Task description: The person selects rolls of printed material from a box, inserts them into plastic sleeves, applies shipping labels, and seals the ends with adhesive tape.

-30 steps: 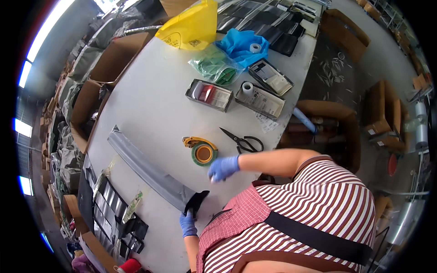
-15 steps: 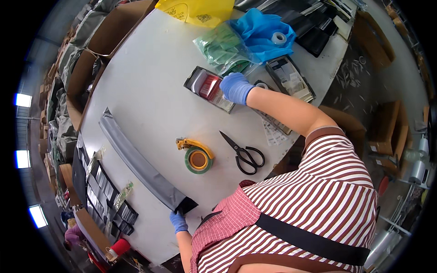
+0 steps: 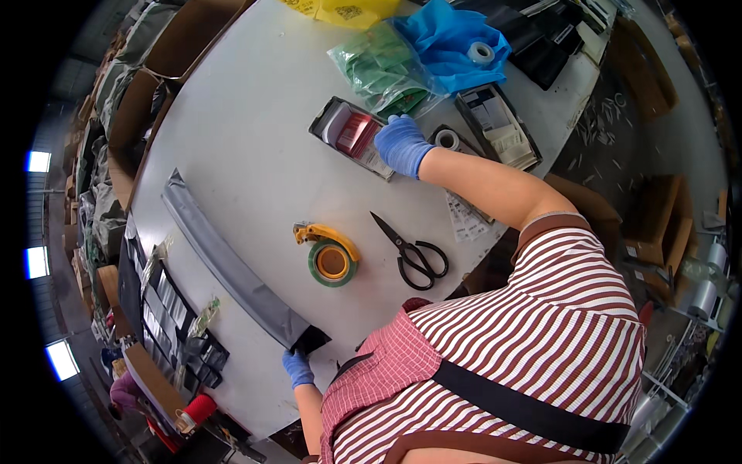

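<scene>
My left hand [image 3: 298,369], in a blue glove, is closed on the black near end of a long grey fabric sleeve [image 3: 232,267]. The sleeve lies flat and slanted across the table. My right hand [image 3: 403,147], also gloved, is closed at the right edge of a small open box [image 3: 325,124] holding red and clear packets [image 3: 356,134]. Its fingertips are hidden, so what they hold cannot be made out. Between the hands lie a yellow tape dispenser [image 3: 340,236] with a roll of green tape [image 3: 318,271] and black-handled scissors [image 3: 412,257].
Beyond my right hand are a bag of green pieces [image 3: 379,69], a blue plastic bag [image 3: 444,46] and a box of labels [image 3: 502,131]. Black strapped pieces [image 3: 170,309] lie at the left. Cardboard boxes [image 3: 139,116] border the table [image 3: 239,100].
The whole view has shifted slightly, moving the table's things a little up and left. My right hand sits slightly farther right relative to the packet box. My left hand stays on the sleeve's end.
</scene>
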The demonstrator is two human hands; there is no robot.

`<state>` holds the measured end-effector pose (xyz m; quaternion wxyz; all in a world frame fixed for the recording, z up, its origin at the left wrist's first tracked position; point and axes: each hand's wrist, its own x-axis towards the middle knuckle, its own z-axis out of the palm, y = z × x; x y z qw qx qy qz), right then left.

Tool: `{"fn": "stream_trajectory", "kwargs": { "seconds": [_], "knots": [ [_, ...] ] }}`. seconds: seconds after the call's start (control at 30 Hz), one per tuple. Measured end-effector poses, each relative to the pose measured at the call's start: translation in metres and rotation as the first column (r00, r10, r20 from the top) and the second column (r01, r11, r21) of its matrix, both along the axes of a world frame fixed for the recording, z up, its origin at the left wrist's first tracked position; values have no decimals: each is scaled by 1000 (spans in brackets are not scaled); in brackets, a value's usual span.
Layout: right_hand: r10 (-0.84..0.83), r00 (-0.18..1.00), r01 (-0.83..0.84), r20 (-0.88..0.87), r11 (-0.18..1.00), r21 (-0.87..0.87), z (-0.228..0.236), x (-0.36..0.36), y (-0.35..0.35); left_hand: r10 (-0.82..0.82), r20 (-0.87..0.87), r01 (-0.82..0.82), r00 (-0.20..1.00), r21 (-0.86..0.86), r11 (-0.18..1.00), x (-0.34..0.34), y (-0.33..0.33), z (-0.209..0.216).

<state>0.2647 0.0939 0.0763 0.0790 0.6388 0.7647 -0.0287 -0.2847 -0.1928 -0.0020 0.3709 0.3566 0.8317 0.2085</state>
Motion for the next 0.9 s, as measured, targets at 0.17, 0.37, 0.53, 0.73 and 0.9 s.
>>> {"fn": "stream_trajectory", "kwargs": {
  "seconds": [0.17, 0.37, 0.53, 0.73, 0.9],
  "knots": [
    [27, 1000, -27, 11, 999, 32, -1, 3, -2, -2, 16, 2, 1000, -14, 1000, 8, 1, 5],
    [11, 996, -14, -86, 999, -38, -8, 22, 15, -7, -3, 7, 1000, 23, 1000, 6, 0, 3],
    [3, 984, -15, -176, 998, -63, -6, 31, 16, 7, 13, -7, 1000, -7, 1000, 13, 4, 9],
    [-71, 907, 33, -416, 995, -97, 10, 37, 11, -10, 14, 10, 1000, -24, 1000, -2, -3, 0],
    [-183, 854, 161, -487, 983, -87, 22, 86, 20, 6, 83, -6, 997, 4, 1000, 0, 1, -2]
  ]
}}
